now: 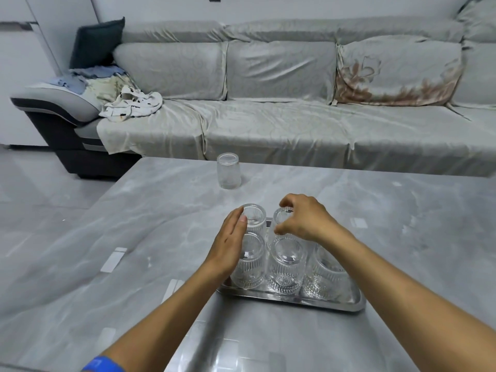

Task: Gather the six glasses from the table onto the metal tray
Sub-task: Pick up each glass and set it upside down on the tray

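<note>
Head view: metal tray [292,300] near table edge holds five glasses, front row of three [285,267], two behind. Left hand [230,244] flat, fingers extended, touching back-left glass [254,218], gripping nothing. Right hand [303,220] fingers curled around back-middle glass [281,216] rim. Sixth glass [228,171] alone farther back on table [375,210], left to collect.

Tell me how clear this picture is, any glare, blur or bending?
Head view: soft, even light; pale glare patches on the glossy table; wide-angle bending curves the sofa toward the edges; the clear glasses on the metal tray blur together, the lone glass stays sharp.
</note>
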